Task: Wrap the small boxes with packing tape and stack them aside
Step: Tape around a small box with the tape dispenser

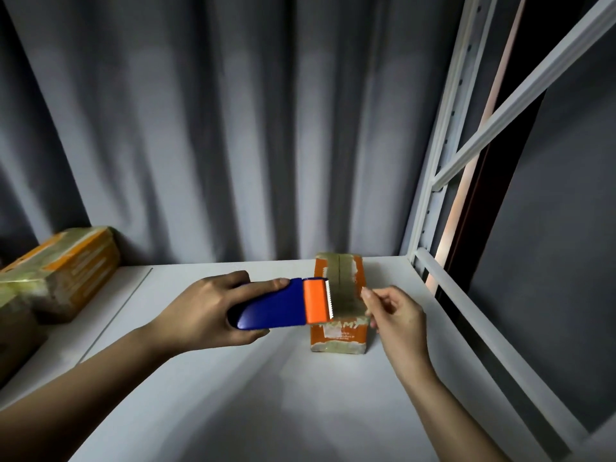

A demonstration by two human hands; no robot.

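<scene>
My left hand (213, 308) grips the tape dispenser (283, 303); right hand (396, 315) pinches the tape end (364, 290) above the orange box (340, 331) on the tabletop (233, 395). Box appears light, rigid; tape clingy, so I judge edges the safest hold.

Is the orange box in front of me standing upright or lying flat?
Upright. The orange box stands on its small end on the white table, its taped top facing up and its printed front facing the camera.

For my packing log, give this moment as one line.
left hand: grips tape dispenser | right hand: pinches tape end | orange box: on shelf, partly taped
</scene>
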